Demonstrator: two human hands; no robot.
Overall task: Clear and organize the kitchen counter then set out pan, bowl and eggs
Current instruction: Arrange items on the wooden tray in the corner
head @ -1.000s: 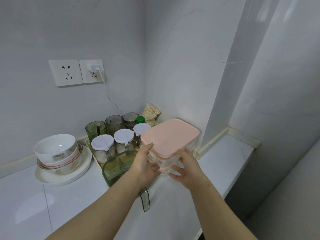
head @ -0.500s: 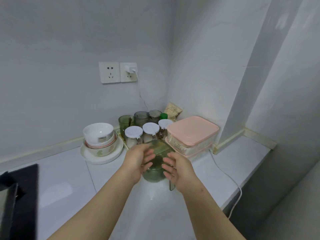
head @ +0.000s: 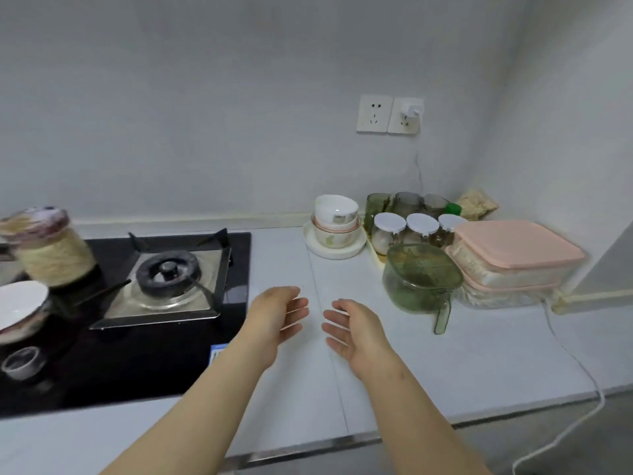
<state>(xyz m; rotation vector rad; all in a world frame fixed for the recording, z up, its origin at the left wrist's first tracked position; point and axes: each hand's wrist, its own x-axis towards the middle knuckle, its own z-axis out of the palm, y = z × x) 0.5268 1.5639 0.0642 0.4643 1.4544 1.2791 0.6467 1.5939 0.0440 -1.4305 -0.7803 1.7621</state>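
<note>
— Hands? Where's the bowl?

— Left hand [head: 277, 317] and right hand [head: 352, 327] hover wide and empty over the counter [head: 445, 358]. The bowl [head: 335, 209] tops a stack on a plate [head: 334, 250], beside the jars [head: 416, 229].

— How will it handle?

— Probably glazed, slick, breakable (ceramic, I'd guess); cup its rim with both palms.

Left hand [head: 278, 315] and right hand [head: 354, 329] empty, palms facing, fingers spread.
</note>
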